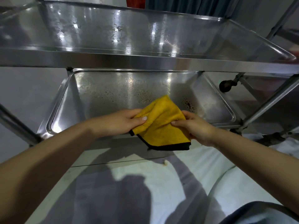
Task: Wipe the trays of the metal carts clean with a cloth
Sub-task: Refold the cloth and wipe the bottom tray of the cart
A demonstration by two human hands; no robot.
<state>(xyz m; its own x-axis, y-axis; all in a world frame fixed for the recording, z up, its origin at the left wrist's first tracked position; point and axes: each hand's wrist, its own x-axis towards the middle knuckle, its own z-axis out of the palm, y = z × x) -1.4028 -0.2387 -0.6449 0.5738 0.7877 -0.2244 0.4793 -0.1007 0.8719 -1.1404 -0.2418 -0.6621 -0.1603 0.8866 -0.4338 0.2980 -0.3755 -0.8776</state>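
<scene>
We pinch the folded yellow black-edged microfibre cloth with left hand and right hand above the lower steel cart tray's near edge.

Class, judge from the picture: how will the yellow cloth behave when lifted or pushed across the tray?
The yellow cloth probably flops: it folds and sags between the left hand and right hand. It seems light, held only by pinching fingers. Its fuzzy pile likely drags rather than slides on the lower tray.

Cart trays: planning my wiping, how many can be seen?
2: the upper tray spans the top; the lower tray sits beneath, behind the yellow cloth. Others may be hidden.
</scene>
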